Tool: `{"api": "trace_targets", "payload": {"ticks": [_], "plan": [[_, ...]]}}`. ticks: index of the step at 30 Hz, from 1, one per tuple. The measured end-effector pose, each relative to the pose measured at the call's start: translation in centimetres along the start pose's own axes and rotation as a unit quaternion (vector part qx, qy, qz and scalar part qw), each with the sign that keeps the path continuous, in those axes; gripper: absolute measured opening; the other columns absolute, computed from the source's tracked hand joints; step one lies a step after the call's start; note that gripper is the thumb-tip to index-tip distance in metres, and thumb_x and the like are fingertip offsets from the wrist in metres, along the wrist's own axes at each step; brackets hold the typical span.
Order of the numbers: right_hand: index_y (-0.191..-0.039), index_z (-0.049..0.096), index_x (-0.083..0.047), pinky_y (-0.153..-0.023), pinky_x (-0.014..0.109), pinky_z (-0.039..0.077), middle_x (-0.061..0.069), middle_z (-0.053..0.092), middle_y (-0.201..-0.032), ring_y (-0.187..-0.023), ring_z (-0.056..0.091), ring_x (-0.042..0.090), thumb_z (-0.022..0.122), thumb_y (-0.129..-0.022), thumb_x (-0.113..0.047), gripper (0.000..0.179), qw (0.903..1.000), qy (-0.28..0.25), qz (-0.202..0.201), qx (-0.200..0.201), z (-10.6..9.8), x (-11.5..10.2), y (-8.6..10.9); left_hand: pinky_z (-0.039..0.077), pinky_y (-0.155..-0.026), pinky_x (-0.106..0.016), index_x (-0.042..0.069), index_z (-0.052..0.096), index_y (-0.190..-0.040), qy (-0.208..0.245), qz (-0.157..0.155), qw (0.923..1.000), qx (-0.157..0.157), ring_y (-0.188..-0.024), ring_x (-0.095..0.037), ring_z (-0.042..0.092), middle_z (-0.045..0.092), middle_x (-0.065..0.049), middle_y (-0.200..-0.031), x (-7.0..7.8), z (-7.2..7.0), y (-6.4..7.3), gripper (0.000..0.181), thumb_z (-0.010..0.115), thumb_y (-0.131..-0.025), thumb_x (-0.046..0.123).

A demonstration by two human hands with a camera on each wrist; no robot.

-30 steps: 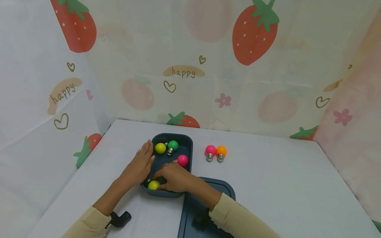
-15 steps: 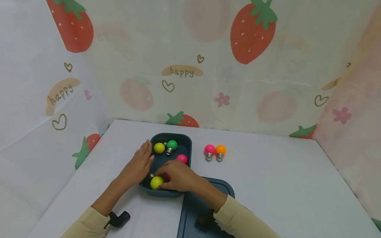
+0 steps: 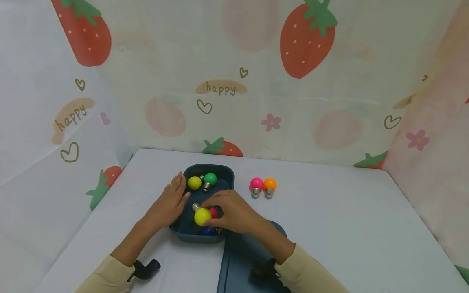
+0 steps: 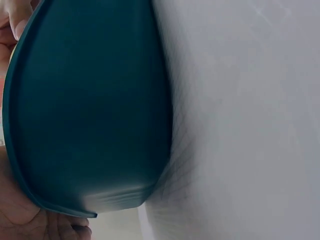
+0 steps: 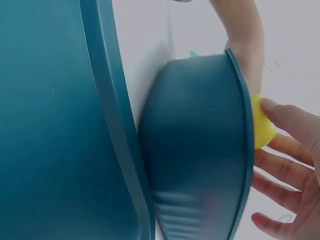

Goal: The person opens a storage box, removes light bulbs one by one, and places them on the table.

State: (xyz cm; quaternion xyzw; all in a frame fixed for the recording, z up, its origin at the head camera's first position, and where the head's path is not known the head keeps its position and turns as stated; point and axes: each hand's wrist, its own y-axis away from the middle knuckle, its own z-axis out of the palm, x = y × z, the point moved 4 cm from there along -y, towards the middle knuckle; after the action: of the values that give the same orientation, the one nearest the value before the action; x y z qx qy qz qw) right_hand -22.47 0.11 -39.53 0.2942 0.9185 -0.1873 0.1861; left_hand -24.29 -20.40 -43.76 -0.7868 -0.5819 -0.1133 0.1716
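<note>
My right hand [image 3: 234, 211] pinches a yellow light bulb [image 3: 202, 217] between thumb and fingers, its metal screw base pointing up and left. In the right wrist view the yellow bulb [image 5: 262, 122] shows just beyond the rim of the dark blue box [image 5: 200, 125]. A red-pink bulb [image 3: 214, 213] peeks out behind it, partly hidden by the hand. My left hand [image 3: 170, 203] rests along the left rim of the box [image 3: 198, 240] with straight fingers. Inside lie another yellow bulb [image 3: 194, 182], a green bulb [image 3: 210, 179] and a dark blue bulb [image 3: 207, 231].
Right of the box, a pink bulb [image 3: 257, 183] and an orange bulb [image 3: 270, 184] stand side by side on the white table [image 3: 329, 228]. A flat blue lid [image 3: 242, 264] lies at the box's front right, under the right forearm. A strawberry-print cloth [image 3: 293, 101] hangs behind.
The right hand has lifted the yellow bulb from the box's front left corner, moving it right and up. A dark blue bulb now shows beneath. The left hand stays at the rim.
</note>
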Motion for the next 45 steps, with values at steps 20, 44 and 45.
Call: {"api": "trace_targets", "payload": {"ticks": [20, 44, 45], "plan": [[-0.122, 0.075, -0.015, -0.094, 0.040, 0.054, -0.006, 0.075, -0.114, -0.108, 0.065, 0.014, 0.084, -0.085, -0.025, 0.039, 0.9908, -0.034, 0.043, 0.124, -5.7, 2.9, 3.0, 0.020, -0.119, -0.060, -0.012, 0.020, -0.155, -0.011, 0.003, 0.9996, 0.025, -0.153, -0.043, 0.015, 0.010, -0.027, -0.166, 0.5, 0.5, 0.2, 0.064, 0.045, -0.109, 0.023], [-0.120, 0.074, -0.012, -0.084, 0.036, 0.060, -0.001, 0.074, -0.110, -0.097, 0.073, 0.018, 0.080, -0.089, -0.017, 0.032, 0.9710, -0.093, 0.132, 0.176, -7.5, 9.0, 5.5, 0.020, -0.119, -0.059, -0.012, 0.021, -0.155, -0.014, 0.011, 0.9993, 0.032, -0.153, -0.042, 0.015, 0.011, -0.026, -0.166, 0.7, 1.0, 0.0, 0.063, 0.045, -0.109, 0.023], [-0.120, 0.074, -0.011, -0.084, 0.035, 0.060, 0.000, 0.074, -0.111, -0.098, 0.073, 0.018, 0.080, -0.089, -0.017, 0.032, 0.9703, -0.097, 0.135, 0.176, -7.5, 9.2, 5.6, 0.020, -0.119, -0.059, -0.012, 0.021, -0.155, -0.013, 0.011, 0.9994, 0.031, -0.153, -0.042, 0.015, 0.011, -0.026, -0.167, 0.7, 1.0, 0.0, 0.063, 0.045, -0.109, 0.024]]}}
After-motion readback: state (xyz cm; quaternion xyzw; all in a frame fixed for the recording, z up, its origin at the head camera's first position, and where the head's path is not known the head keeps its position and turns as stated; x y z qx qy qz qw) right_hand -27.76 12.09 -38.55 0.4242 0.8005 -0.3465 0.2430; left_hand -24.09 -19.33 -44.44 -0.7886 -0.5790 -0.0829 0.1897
